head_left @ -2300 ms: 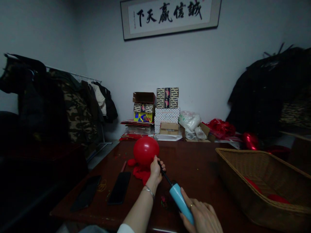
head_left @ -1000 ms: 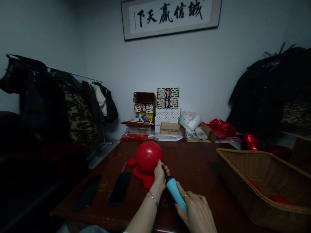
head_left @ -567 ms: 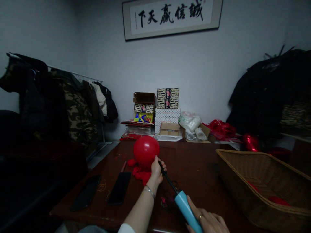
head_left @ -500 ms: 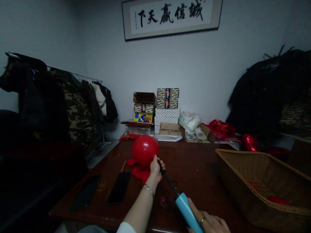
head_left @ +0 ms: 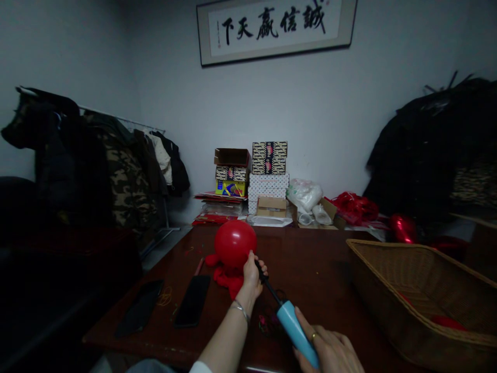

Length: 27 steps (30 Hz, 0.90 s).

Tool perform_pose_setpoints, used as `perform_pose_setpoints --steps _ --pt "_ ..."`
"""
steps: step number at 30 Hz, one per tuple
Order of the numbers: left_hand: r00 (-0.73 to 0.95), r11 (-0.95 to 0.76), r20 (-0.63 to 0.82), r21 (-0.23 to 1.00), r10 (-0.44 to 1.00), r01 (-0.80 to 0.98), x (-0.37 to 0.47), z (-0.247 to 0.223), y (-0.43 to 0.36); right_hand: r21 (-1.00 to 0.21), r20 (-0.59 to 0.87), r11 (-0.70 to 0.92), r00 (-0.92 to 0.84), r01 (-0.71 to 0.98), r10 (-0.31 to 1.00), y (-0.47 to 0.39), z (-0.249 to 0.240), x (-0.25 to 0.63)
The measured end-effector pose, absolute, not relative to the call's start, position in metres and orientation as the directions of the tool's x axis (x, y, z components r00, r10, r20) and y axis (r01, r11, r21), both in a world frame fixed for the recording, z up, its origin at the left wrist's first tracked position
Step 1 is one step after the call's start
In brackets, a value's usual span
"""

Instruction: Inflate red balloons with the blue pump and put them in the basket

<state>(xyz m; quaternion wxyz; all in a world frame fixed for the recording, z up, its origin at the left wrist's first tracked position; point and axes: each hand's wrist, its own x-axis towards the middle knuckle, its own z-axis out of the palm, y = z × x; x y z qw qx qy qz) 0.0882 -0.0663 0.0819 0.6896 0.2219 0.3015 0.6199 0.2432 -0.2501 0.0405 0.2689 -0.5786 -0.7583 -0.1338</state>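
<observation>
A round, inflated red balloon (head_left: 235, 243) is over the table, in front of my left hand (head_left: 253, 272). That hand is closed round the balloon's neck and the black nozzle end of a hand pump (head_left: 293, 327); the exact join is hidden by my fingers. My right hand (head_left: 330, 348), with a ring on it, is wrapped round the pump's light blue barrel at lower right. A thin black rod links the barrel to the nozzle end. Several uninflated red balloons (head_left: 229, 282) lie in a heap beneath the inflated one.
A wicker basket (head_left: 388, 305) with red items stands at right on the brown table (head_left: 314, 290). Two dark phones (head_left: 193, 301) and yellow rubber bands (head_left: 165, 296) lie left. Stacked boxes (head_left: 268, 194) stand at the back, beside a plastic bag (head_left: 305, 194).
My right hand has pushed the blue barrel up and left toward my left hand, so less of the black rod shows. The balloon's size looks much the same.
</observation>
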Motion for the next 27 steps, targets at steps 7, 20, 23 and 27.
perform_pose_setpoints --steps 7,20,23,27 --pt "0.063 0.151 -0.153 0.677 0.986 -0.720 0.096 0.076 -0.076 -0.193 0.428 0.158 -0.062 0.968 0.902 -0.230 0.078 0.208" --pt "0.067 0.158 -0.155 0.699 0.986 -0.697 0.097 0.070 -0.073 -0.178 0.418 0.166 -0.078 0.970 0.905 -0.236 0.067 0.209" --pt "0.062 0.151 -0.151 0.696 0.987 -0.702 0.096 0.069 -0.070 -0.163 0.452 0.220 -0.125 0.962 0.883 -0.241 0.052 0.224" --pt "0.051 0.130 -0.132 0.703 0.990 -0.699 0.091 0.073 -0.063 -0.145 0.508 0.307 -0.196 0.941 0.839 -0.248 0.035 0.247"
